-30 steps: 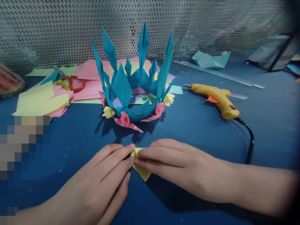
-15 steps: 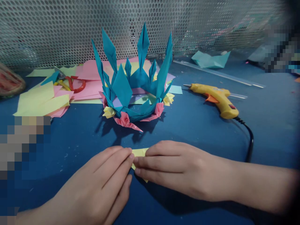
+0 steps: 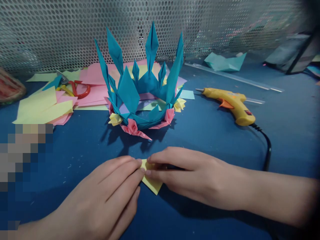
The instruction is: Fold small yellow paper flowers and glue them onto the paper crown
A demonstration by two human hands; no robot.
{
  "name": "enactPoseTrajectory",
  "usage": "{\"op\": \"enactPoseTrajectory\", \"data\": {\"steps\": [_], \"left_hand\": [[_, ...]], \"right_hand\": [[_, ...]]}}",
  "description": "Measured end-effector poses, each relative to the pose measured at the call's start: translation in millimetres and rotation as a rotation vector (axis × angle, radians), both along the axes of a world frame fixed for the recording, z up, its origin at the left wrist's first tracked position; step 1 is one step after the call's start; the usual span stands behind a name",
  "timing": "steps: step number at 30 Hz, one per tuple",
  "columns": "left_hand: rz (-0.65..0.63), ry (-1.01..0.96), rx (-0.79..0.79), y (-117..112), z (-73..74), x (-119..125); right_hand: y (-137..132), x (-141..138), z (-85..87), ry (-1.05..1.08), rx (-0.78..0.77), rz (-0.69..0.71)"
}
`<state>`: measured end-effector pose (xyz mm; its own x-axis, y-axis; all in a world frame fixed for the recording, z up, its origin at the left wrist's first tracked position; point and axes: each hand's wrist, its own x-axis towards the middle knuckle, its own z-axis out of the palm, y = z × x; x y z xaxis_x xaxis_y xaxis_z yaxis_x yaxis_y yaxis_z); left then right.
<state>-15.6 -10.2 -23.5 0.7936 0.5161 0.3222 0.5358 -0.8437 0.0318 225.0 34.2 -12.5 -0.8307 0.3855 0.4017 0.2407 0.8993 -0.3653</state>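
Between my hands, on the blue tabletop, lies a small folded piece of yellow paper (image 3: 153,185), its lower corner pointing toward me. My left hand (image 3: 105,191) has its fingers together, with the tips pressed on the paper's left edge. From the right, my right hand (image 3: 192,175) grips the paper with bent fingers; its thumb is hidden. Just beyond stands a blue folded-paper crown (image 3: 129,91) with tall points. A pink paper piece (image 3: 133,128) and a yellow paper flower (image 3: 115,119) sit along its base.
A yellow glue gun (image 3: 226,100) lies at the right, its black cord (image 3: 268,143) running toward me. Red-handled scissors (image 3: 83,91) rest on coloured paper sheets (image 3: 45,106) at the left. Clear sticks (image 3: 232,78) and a teal paper (image 3: 225,62) lie near a perforated metal panel (image 3: 75,30).
My right fingers have lifted and shifted slightly, uncovering more of the yellow paper's lower part. My left hand stays almost in place on its left edge.
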Motion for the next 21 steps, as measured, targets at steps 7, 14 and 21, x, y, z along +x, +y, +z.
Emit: {"op": "enactPoseTrajectory", "data": {"steps": [7,14,21], "left_hand": [[0.007,-0.052,0.008,2,3.6,4],[-0.041,0.030,-0.028,7,9.0,5],[-0.046,0.013,-0.038,2,10.4,8]], "right_hand": [[0,0,-0.9,0.021,-0.080,0.017],[0,-1,-4.8,0.145,-0.218,-0.194],[1,-2,-4.4,0.098,-0.341,-0.280]]}}
